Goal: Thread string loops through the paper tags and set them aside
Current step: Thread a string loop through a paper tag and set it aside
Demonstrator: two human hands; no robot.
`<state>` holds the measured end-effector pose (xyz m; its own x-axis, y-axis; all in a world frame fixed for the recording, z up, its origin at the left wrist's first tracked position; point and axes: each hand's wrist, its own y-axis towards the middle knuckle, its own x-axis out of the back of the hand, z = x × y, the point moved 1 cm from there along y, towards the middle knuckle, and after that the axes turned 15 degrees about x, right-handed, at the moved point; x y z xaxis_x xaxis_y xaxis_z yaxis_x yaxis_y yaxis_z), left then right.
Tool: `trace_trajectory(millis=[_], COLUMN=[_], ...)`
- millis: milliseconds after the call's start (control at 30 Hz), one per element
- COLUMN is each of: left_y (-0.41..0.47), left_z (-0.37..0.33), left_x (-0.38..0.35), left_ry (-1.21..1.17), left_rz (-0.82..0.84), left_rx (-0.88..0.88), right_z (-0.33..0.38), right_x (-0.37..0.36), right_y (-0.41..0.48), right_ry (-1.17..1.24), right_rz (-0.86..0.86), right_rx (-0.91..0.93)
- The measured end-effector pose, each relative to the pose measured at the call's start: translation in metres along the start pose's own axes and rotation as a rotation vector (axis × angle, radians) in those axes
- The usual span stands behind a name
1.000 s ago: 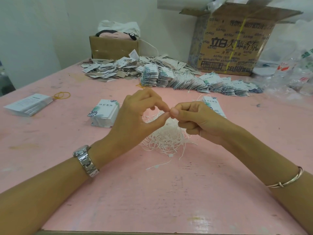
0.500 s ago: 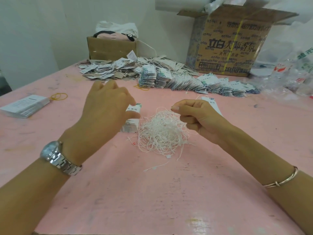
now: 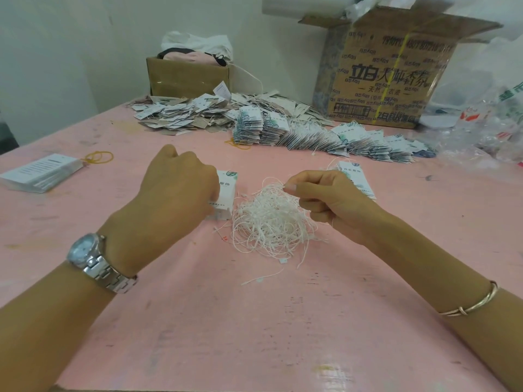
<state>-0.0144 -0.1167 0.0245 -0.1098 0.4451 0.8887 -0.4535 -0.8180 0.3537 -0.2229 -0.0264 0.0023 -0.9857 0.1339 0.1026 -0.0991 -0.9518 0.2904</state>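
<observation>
A small stack of white paper tags (image 3: pixel 227 190) with a green leaf print stands on the pink table (image 3: pixel 254 321). My left hand (image 3: pixel 175 190) reaches over it from the left, its fingers curled down onto the top tag and mostly hidden by the back of the hand. To the right lies a tangled pile of white string loops (image 3: pixel 271 224). My right hand (image 3: pixel 325 199) hovers just beyond the pile's right side and pinches one string loop (image 3: pixel 278 185) between thumb and forefinger. A threaded tag (image 3: pixel 358 176) lies behind that hand.
Rows of finished tags (image 3: pixel 311 137) and a loose heap of tags (image 3: pixel 184 114) fill the far side. Behind them stand a small cardboard box (image 3: pixel 184 77) and a large printed box (image 3: pixel 390 80). Another card stack (image 3: pixel 39 172) and rubber bands (image 3: pixel 99 157) lie left; plastic bags (image 3: pixel 486 131) right.
My hands, pinched together a second ago, have parted. The left hand went left and down onto the tag stack. The right hand stayed in place, still pinching the string.
</observation>
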Motion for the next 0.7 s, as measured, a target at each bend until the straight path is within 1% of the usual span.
trace_trajectory(millis=[133, 233, 433, 500, 633, 700], left_y=[-0.001, 0.000, -0.002, -0.002, -0.002, -0.002], left_z=[-0.003, -0.008, -0.016, -0.017, -0.016, -0.016], left_x=[0.000, 0.002, -0.003, -0.004, -0.005, -0.005], left_ry=[0.039, 0.076, 0.077, 0.086, 0.039, 0.043], left_rz=[-0.015, -0.076, -0.195, -0.188, -0.119, -0.117], left_rx=[-0.010, -0.047, -0.130, -0.139, -0.112, -0.110], right_z=[0.000, -0.001, -0.001, -0.001, -0.001, -0.001], right_x=[0.000, -0.001, -0.002, -0.003, -0.004, -0.004], right_y=[0.000, 0.000, -0.001, -0.001, -0.002, -0.003], right_ry=[-0.008, -0.014, -0.025, -0.032, -0.047, -0.056], right_rz=[0.004, 0.004, 0.017, 0.016, 0.021, 0.024], right_rx=[-0.001, 0.000, 0.004, 0.006, 0.005, -0.002])
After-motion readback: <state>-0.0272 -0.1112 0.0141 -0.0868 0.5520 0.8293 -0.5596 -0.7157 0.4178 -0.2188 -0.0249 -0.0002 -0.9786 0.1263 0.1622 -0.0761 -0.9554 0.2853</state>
